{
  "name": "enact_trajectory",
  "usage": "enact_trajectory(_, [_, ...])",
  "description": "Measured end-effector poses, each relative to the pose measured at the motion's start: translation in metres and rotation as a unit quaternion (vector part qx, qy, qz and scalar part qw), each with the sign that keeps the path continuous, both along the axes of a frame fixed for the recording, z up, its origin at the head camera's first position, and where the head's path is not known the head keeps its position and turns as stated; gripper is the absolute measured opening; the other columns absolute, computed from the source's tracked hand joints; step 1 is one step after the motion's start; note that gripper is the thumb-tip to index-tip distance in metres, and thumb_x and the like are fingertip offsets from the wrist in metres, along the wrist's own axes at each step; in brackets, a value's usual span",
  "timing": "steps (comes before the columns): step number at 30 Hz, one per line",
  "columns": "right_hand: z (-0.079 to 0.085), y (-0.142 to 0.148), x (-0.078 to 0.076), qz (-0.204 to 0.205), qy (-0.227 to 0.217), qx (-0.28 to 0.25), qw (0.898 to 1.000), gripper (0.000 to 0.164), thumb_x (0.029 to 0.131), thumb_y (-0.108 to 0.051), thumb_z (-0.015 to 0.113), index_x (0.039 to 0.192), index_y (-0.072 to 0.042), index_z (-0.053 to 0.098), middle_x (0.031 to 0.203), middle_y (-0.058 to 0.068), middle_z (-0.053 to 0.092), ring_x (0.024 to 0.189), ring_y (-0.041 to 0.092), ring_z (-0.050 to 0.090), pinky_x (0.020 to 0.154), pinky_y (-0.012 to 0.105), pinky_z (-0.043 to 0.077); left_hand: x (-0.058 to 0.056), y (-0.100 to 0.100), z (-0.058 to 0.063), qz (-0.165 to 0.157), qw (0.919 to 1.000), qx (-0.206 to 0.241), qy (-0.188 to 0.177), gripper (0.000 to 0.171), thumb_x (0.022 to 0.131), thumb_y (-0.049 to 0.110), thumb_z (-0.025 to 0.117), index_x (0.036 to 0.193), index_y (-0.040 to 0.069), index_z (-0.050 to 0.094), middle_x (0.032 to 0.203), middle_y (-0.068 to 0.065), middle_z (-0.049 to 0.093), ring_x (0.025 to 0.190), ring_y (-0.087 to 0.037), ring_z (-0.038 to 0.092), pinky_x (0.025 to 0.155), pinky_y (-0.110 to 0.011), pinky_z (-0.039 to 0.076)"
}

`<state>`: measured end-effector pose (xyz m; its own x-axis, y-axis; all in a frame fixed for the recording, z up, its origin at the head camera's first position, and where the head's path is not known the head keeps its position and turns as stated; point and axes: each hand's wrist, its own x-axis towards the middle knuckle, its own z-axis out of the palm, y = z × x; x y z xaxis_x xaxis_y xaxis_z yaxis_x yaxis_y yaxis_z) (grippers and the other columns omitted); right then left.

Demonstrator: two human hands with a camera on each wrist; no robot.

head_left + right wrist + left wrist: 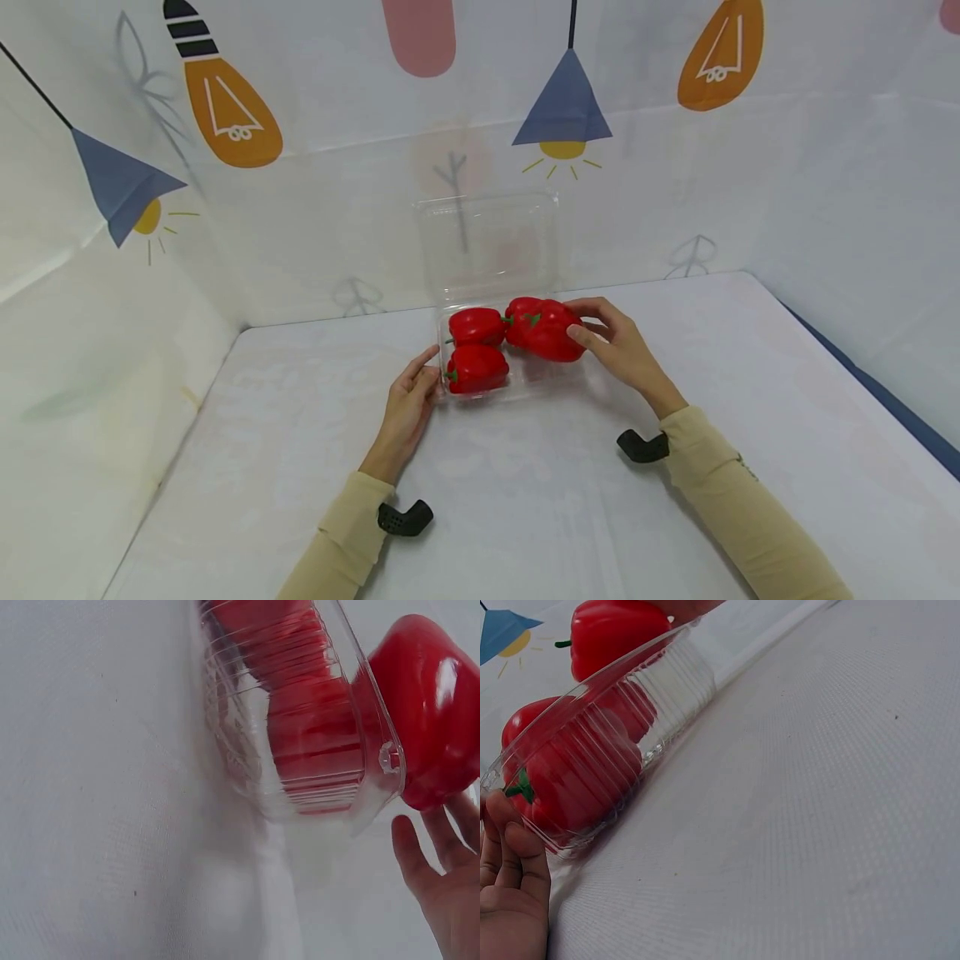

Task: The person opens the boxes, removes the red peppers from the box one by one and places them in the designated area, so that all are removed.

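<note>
A clear plastic box (528, 388) holds red bell peppers with green stems. The front-left pepper (477, 369) lies before another pepper (476, 326), and a third pepper (519, 310) is at the back right, partly hidden. My right hand (611, 342) grips one more red bell pepper (555, 332) above the box's right half, thumb in front and fingers behind. That pepper (427, 712) rises over the rim in the right wrist view. My left hand (408, 400) holds the box at its left edge; the fingers (526, 844) are at the corner beside a green stem.
The box's clear lid (491, 250) stands raised at the back, in front of a printed cloth (337, 208) with lamp and bulb pictures. A white cover (510, 500) lies over the table. Black devices (643, 446) are worn at both wrists.
</note>
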<state>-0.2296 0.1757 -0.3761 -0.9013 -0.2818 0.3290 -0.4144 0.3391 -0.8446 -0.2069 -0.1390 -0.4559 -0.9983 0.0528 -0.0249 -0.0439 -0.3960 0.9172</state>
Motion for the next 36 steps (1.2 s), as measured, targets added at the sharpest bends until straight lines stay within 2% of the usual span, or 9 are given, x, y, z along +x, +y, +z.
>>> enact_trajectory(3, [0.0,0.001,-0.001,-0.007,0.007,-0.007,1.0,0.039,0.093,-0.013,0.058,0.129,-0.002,0.049,0.128,0.012,0.054,0.119,0.022,0.049,0.099,0.028,0.047,0.0,0.0,0.0,0.001,1.0,-0.001,-0.001,0.04,0.097,0.01,0.051,0.137,0.012,0.048,0.082,0.003,0.057,0.068,-0.009,0.051,0.065,-0.015,0.045])
enact_trajectory(6, [0.0,0.003,-0.002,-0.02,0.001,-0.014,1.0,0.038,0.094,-0.014,0.057,0.129,-0.002,0.048,0.129,0.013,0.053,0.118,0.021,0.05,0.091,0.014,0.046,0.0,0.0,0.0,0.002,1.0,-0.004,-0.002,0.041,0.097,0.01,0.051,0.137,0.011,0.047,0.083,0.003,0.057,0.069,-0.009,0.051,0.066,-0.015,0.046])
enact_trajectory(8, [-0.001,0.004,-0.003,-0.032,-0.008,-0.019,0.999,0.039,0.095,-0.017,0.056,0.13,-0.003,0.048,0.129,0.012,0.052,0.118,0.02,0.05,0.087,0.011,0.046,0.0,0.0,0.0,0.002,1.0,-0.005,-0.003,0.041,0.097,0.01,0.051,0.137,0.011,0.047,0.083,0.003,0.057,0.069,-0.009,0.051,0.066,-0.015,0.046])
enact_trajectory(11, [-0.004,0.008,-0.007,-0.048,-0.022,-0.04,0.998,0.04,0.095,-0.021,0.057,0.131,-0.005,0.047,0.13,0.012,0.052,0.119,0.021,0.05,0.085,0.012,0.047,0.0,0.0,0.001,0.002,1.0,-0.007,-0.005,0.04,0.097,0.01,0.051,0.137,0.012,0.047,0.083,0.003,0.057,0.069,-0.009,0.051,0.067,-0.015,0.046])
enact_trajectory(16, [-0.019,0.017,-0.021,-0.07,-0.025,-0.078,0.994,0.041,0.094,-0.025,0.057,0.132,-0.01,0.047,0.131,0.009,0.051,0.119,0.019,0.051,0.083,0.013,0.049,0.0,0.0,0.001,0.004,0.9999,-0.008,-0.007,0.04,0.097,0.01,0.052,0.136,0.012,0.048,0.083,0.003,0.058,0.069,-0.009,0.051,0.067,-0.015,0.047])
enact_trajectory(20, [-0.027,0.023,-0.028,-0.089,-0.023,-0.082,0.992,0.044,0.094,-0.031,0.057,0.133,-0.012,0.046,0.132,0.008,0.05,0.114,0.015,0.053,0.081,0.013,0.051,0.0,0.0,0.0,0.003,1.0,-0.008,-0.001,0.041,0.096,0.01,0.052,0.137,0.011,0.047,0.083,0.003,0.057,0.068,-0.008,0.051,0.066,-0.015,0.047])
enact_trajectory(28, [-0.031,0.029,-0.035,-0.129,-0.051,-0.11,0.984,0.051,0.093,-0.039,0.056,0.134,-0.012,0.042,0.132,0.011,0.049,0.108,0.012,0.054,0.078,0.015,0.053,-0.001,0.0,-0.003,-0.004,0.9998,-0.008,0.017,0.041,0.097,0.01,0.052,0.137,0.009,0.046,0.08,0.003,0.056,0.066,-0.007,0.051,0.064,-0.016,0.045])
enact_trajectory(36, [-0.033,0.033,-0.037,-0.134,-0.057,-0.114,0.983,0.053,0.094,-0.037,0.054,0.137,-0.009,0.039,0.133,0.013,0.047,0.107,0.01,0.053,0.078,0.015,0.052,0.0,0.0,-0.002,-0.006,0.9998,-0.012,0.017,0.042,0.097,0.011,0.052,0.138,0.01,0.046,0.081,0.003,0.056,0.067,-0.008,0.052,0.064,-0.016,0.045])
